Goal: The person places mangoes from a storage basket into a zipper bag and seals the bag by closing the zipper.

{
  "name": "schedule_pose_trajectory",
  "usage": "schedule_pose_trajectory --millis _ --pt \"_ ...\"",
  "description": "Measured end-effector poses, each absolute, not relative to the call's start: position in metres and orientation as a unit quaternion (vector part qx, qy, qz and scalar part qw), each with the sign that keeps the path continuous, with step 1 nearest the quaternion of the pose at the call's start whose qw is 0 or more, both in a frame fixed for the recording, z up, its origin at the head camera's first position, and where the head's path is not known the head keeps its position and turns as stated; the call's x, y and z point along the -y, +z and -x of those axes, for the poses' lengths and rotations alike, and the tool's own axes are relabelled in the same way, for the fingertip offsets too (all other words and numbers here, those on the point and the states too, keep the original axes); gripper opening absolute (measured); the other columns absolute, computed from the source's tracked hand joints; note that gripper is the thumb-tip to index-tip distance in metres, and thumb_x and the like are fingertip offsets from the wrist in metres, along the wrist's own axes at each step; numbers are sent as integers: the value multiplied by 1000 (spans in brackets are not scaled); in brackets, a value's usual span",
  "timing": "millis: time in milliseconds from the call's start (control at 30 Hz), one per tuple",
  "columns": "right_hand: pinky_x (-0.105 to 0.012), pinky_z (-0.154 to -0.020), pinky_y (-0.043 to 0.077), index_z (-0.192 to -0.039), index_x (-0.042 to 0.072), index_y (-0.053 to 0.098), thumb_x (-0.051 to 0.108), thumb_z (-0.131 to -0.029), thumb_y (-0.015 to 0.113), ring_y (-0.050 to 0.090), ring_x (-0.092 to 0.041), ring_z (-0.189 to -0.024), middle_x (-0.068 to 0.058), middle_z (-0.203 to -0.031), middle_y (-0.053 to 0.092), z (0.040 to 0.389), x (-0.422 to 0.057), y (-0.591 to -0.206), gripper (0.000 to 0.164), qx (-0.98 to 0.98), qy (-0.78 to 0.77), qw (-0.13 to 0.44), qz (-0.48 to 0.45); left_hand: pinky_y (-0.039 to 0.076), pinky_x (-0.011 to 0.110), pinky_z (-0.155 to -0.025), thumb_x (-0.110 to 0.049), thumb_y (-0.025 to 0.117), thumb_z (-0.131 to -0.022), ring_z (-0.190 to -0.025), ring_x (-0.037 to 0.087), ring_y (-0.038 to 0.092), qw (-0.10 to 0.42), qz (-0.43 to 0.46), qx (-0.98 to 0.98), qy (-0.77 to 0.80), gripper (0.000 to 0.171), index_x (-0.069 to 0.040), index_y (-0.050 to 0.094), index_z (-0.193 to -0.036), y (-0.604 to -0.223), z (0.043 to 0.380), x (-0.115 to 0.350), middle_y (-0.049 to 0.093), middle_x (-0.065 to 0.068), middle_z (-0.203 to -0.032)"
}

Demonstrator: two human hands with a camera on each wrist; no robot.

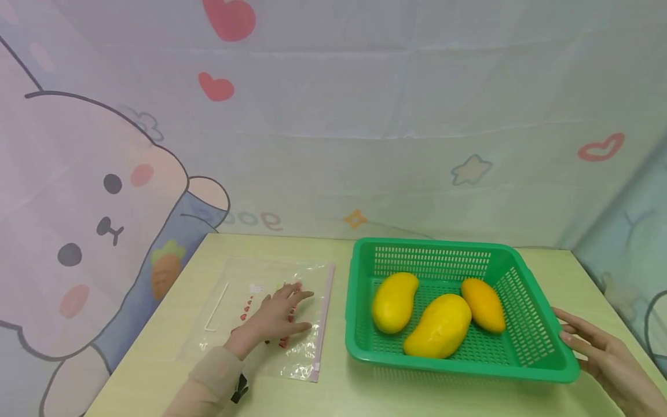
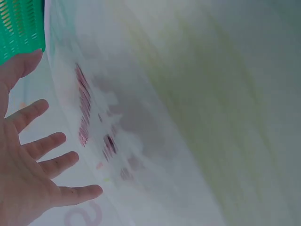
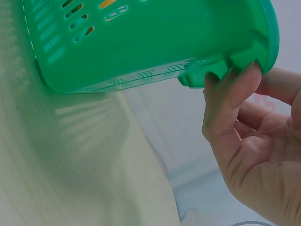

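Note:
My left hand point(image 1: 278, 318) is spread over a clear zip bag point(image 1: 221, 347) with red printing, fingers apart. In the left wrist view, the fingers of the left hand point(image 2: 28, 160) are spread beside the blurred bag point(image 2: 141, 188), holding nothing. At the right, my right hand point(image 1: 612, 353) holds the rim of a green plastic basket point(image 1: 458, 373). The right wrist view shows the right hand's fingers point(image 3: 230, 101) curled under the rim of the basket point(image 3: 155, 52). Inside the basket lie three mangoes: one yellow mango point(image 1: 394, 304), a larger yellow mango point(image 1: 443, 325) and an orange-yellow mango point(image 1: 483, 305).
Bag and basket lie side by side on a pale wooden table point(image 1: 333, 399). A printed cloth point(image 1: 333, 116) with hearts and a cartoon animal hangs behind the table. A dark cable point(image 1: 648, 324) runs along the far right.

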State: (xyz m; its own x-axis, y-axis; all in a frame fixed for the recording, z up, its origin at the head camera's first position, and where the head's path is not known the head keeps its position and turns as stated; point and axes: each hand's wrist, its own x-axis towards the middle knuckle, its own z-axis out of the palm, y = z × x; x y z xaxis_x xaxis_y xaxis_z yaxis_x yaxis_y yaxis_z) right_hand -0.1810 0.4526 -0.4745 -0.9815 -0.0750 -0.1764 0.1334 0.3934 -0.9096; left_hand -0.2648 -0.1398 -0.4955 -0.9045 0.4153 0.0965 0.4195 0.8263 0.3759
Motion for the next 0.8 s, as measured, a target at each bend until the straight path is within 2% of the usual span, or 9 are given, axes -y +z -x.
schedule_pose_trajectory --millis 200,433,800 --pt "-24 -76 53 -153 34 18 30 -104 41 47 4 -92 12 -105 42 181 -453 -473 55 -831 -547 101 -22 27 77 -98 -38 72 -82 -142 42 31 6 232 952 -201 62 -20 51 -138 -494 262 127 38 18 -151" --pt "-23 -76 53 -153 34 18 31 -104 40 48 5 -92 13 -106 42 181 -452 -471 55 -837 -537 101 -23 29 77 -96 -38 71 -83 -136 45 38 12 243 953 -183 63 -18 50 -139 -495 260 116 39 20 -150" --pt "-25 -74 54 -152 35 24 24 -104 41 51 2 -91 12 -105 43 182 -454 -476 52 -820 -566 89 -7 25 77 -100 -35 67 -87 -139 45 33 -5 206 962 -181 55 -19 52 -137 -496 258 96 37 19 -151"
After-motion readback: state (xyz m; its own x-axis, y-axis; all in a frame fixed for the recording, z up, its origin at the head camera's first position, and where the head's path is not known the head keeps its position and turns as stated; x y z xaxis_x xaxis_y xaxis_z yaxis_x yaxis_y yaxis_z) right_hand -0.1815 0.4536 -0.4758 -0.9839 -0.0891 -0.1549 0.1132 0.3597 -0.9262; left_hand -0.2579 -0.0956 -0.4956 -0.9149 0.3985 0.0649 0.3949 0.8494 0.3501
